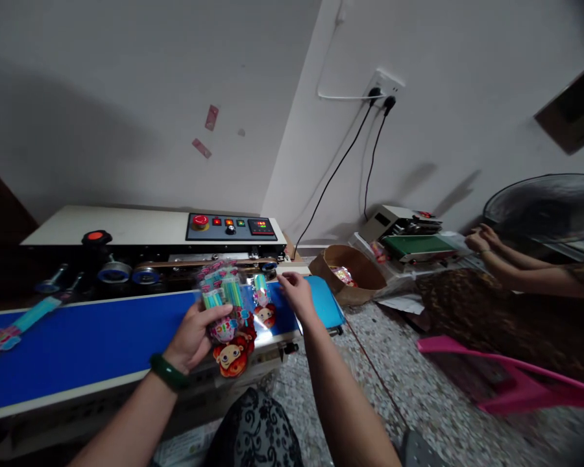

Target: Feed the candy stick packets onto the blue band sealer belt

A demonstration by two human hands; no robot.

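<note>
My left hand [194, 334] is wrapped round a bunch of clear plastic packets [231, 311] over the front edge of a blue conveyor belt [141, 331]. Each packet shows striped turquoise and yellow sticks and a red-haired cartoon figure. A single packet of the same kind [263, 298] lies on the belt near its right end. Just right of it is my right hand [298, 293], fingers loosely bent and apart, with nothing visible in them. Another packet [19, 327] rests at the belt's left end, blurred.
Behind the belt stands a sealing machine with a control panel [231, 227] and rollers [114, 272]. A light blue plate [326, 301] adjoins the belt's right end. Beyond are a cardboard box [365, 279] with packets inside, a second machine's green belt [413, 246], a co-worker's hands [481, 240] and a pink chair [511, 383].
</note>
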